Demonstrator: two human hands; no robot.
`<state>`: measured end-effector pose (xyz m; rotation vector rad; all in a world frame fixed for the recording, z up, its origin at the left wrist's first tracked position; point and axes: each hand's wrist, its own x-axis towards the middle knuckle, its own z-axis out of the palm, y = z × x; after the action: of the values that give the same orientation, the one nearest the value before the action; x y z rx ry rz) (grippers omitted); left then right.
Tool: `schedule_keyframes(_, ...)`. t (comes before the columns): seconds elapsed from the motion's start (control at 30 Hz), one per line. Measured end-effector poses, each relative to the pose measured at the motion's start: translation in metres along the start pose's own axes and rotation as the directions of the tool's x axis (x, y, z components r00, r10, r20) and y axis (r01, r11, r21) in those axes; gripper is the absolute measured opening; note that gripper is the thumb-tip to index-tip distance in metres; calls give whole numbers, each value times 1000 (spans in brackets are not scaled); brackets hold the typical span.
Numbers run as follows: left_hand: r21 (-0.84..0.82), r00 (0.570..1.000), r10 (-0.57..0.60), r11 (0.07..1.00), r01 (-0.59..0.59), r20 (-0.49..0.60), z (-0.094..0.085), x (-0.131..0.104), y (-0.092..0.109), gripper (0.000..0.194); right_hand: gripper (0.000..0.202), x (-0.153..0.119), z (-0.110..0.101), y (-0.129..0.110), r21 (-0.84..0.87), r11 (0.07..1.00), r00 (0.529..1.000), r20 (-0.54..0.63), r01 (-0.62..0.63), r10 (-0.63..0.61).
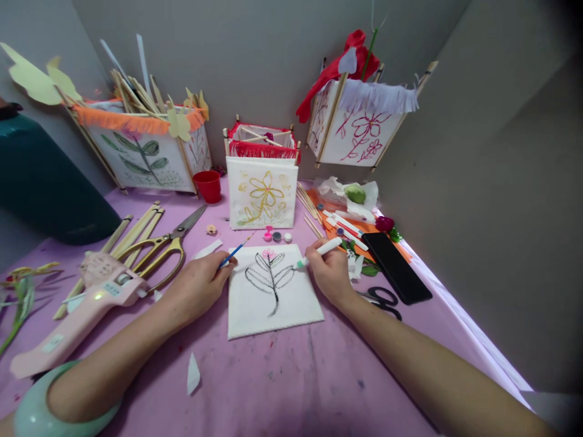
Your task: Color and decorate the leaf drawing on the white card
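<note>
A white square panel (291, 306) lies on the pink table, bearing a black leafy stem and a small pink flower. My left hand (203, 282) is closed around a thin blue paintbrush (234, 250), at the panel's upper left edge. On the other side, my right hand (328, 270) grips a white marker (328, 246) with a green tip end. That tip is at the drawing's right-hand leaf. Small paint pots (277, 237), pink, dark and white, stand just behind the panel. Behind them a white panel with a yellow flower (264, 197) stands upright.
At left lie a pink glue gun (86, 309), gold-handled scissors (170, 243) and wooden sticks (136, 230). A red cup (208, 186) stands behind. At right are a black phone (397, 267), black-handled scissors (385, 298) and more markers (348, 227). Decorated boxes (150, 161) line the back.
</note>
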<state>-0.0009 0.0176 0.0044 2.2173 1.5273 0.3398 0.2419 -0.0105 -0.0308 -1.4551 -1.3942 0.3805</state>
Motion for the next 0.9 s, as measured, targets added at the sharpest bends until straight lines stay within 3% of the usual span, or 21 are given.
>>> schedule_keyframes(0.17,-7,1000,-8,1000,8,4,0,0,2,32,22,-1,0,0,34,999,1000,-28,8,-7)
schedule_keyframes(0.5,4,1000,-14,1000,14,-6,0,0,1,33,22,-1,2,0,86,995,996,70,-52,46)
schedule_keyframes(0.7,-11,1000,-18,1000,18,-5,-1,-1,2,33,22,-2,0,2,6,1000,1000,-7,15,-15)
schedule_keyframes(0.9,12,1000,-22,1000,22,-3,-1,0,2,34,22,-3,2,1,73,997,999,19,-33,32)
